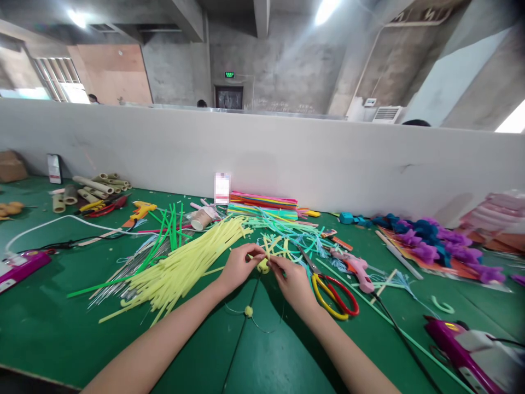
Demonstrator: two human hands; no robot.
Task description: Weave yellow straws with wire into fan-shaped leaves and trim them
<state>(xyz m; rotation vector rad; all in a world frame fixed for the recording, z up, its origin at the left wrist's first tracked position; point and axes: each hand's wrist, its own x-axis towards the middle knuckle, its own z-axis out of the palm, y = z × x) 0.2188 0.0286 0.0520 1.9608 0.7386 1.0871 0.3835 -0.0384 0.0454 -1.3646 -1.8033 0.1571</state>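
Note:
My left hand (241, 268) and my right hand (293, 280) meet over the middle of the table, fingertips pinched together. Between them is a small yellow pipe-cleaner piece (263, 266), coiled at its lower part; the fingers hide some of it. Nearer to me lies a little fuzzy yellow ball (248, 312) with thin wires curving out from it. Left of my hands spreads a large bundle of yellow pipe cleaners (192, 260). Scissors with red and yellow handles (334, 295) rest beside my right hand, blades pointing away.
A pink glue gun (361, 272) lies to the right, a yellow glue gun (143, 210) far left. Purple power strips (28, 269) sit at both sides. Bamboo tubes (98, 187), coloured pipe-cleaner bundles (262, 205) and purple fuzzy flowers (426, 251) line the back, before a white partition (287, 158).

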